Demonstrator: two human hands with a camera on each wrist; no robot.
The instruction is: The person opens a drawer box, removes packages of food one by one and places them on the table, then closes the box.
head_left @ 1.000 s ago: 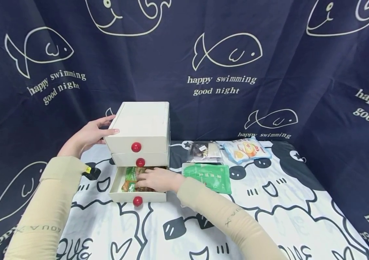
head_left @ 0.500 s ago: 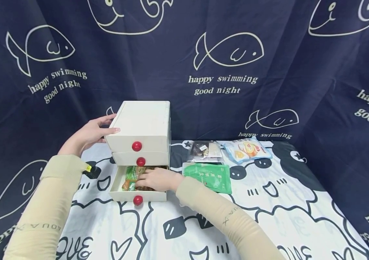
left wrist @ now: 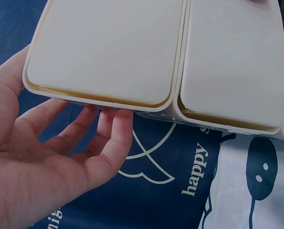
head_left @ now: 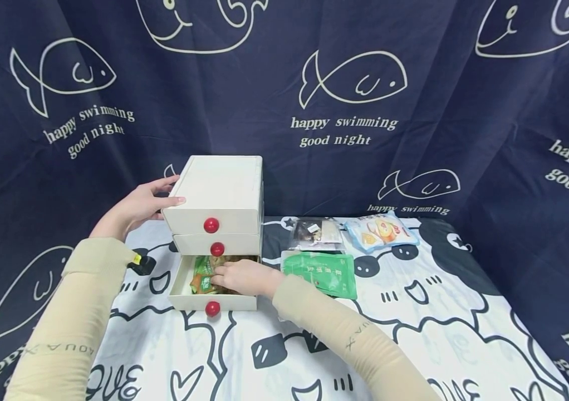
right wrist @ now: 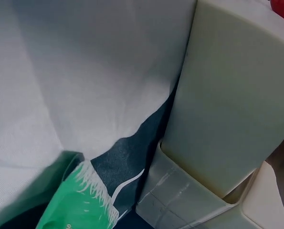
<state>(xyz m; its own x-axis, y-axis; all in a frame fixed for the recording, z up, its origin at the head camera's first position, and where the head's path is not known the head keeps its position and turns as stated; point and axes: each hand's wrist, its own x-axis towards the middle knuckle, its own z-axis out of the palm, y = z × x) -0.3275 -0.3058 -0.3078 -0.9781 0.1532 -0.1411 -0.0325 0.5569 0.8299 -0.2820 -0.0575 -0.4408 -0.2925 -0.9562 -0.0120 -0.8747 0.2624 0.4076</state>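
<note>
A white cabinet with red knobs stands left of the middle. Its bottom drawer is pulled out, with the upper two pushed in. My left hand grips the cabinet's top left edge, thumb on top; in the left wrist view, the bent fingers of the left hand touch its side. Inside the drawer lies a green and brown snack packet. My right hand reaches in over the drawer's right side and holds the packet with bent fingers, covering its right part. The right wrist view shows the drawer's outer side, not the hand.
Right of the cabinet lie a green pouch, a clear packet with dark contents and a blue and white snack bag. A dark curtain hangs close behind. A patterned cloth covers the table.
The snack packet has shifted and bunched slightly toward my right hand, its lower left corner now turned differently. Both hands stay almost where they were.
</note>
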